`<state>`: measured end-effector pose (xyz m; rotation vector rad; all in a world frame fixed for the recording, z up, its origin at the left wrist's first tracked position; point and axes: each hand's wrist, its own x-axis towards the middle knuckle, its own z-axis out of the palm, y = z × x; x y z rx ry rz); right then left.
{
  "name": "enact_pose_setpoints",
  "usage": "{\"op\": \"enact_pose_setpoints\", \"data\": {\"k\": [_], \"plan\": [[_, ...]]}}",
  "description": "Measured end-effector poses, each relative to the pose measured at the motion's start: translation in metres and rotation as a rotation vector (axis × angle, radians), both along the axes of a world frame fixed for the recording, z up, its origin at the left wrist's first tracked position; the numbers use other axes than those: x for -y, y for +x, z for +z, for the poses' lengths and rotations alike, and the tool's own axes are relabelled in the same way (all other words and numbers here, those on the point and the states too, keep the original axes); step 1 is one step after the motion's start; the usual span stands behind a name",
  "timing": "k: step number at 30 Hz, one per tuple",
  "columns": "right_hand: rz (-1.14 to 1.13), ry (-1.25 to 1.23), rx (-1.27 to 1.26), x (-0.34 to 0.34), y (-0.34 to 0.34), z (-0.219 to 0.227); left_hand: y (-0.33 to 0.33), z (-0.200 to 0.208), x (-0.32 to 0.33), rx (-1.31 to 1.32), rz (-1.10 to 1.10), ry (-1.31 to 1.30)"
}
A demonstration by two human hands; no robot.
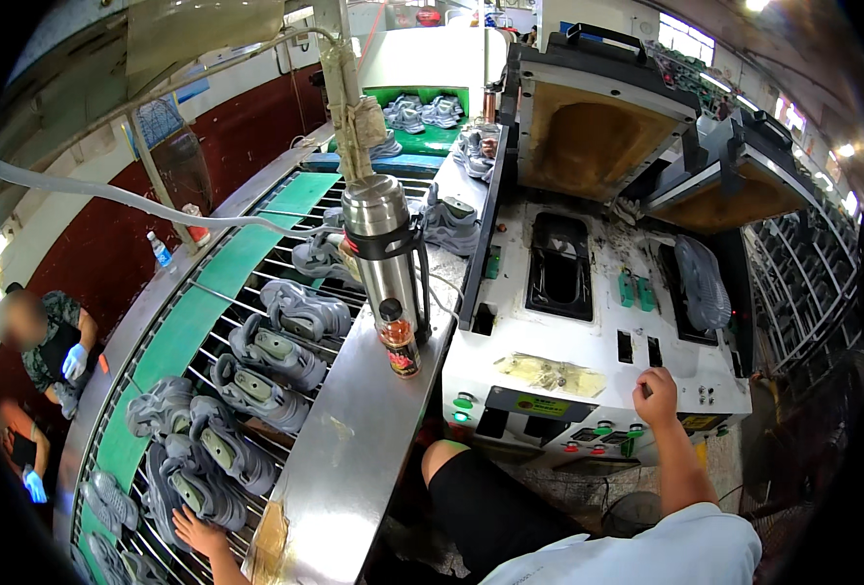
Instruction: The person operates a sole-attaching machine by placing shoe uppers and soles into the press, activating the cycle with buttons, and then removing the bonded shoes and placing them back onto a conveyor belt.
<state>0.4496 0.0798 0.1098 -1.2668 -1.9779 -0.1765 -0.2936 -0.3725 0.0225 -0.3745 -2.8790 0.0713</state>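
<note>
My left hand [201, 533] reaches to the near end of the roller conveyor, its fingers stretched out against a grey sneaker [208, 487]. It looks to be touching the shoe's side rather than gripping it. Beside that shoe stand more grey sneakers [235, 444], several with shoe trees or inserts in them. My right hand [654, 395] is closed above the front edge of the white pressing machine [471, 361]. A small dark spot shows at its curled fingers, too small to name. One grey shoe sole [702, 283] rests in the machine's right-hand bay.
A steel thermos [378, 263] and a bottle with a dark cap [399, 341] stand on the metal ledge [325, 478]. Two press lids [597, 122] are raised over the machine. Across the conveyor, two people sit, wearing blue gloves [75, 362]. A grey hose [139, 205] crosses above.
</note>
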Motion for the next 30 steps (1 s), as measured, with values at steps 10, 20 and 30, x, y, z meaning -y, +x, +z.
{"op": "enact_pose_setpoints", "data": {"k": [10, 20, 30], "plan": [[0.115, 0.018, 0.104, -0.003, -0.011, 0.004, -0.054, 0.014, 0.01, -0.044, 0.059, -0.209], [0.096, -0.008, 0.105, -0.006, -0.013, 0.002, -0.112, -0.033, 0.025, -0.165, 0.175, -0.548], [0.272, -0.041, -0.036, -0.03, -0.03, 0.002, -0.118, 0.085, 0.183, 0.16, 0.168, 0.273]]}}
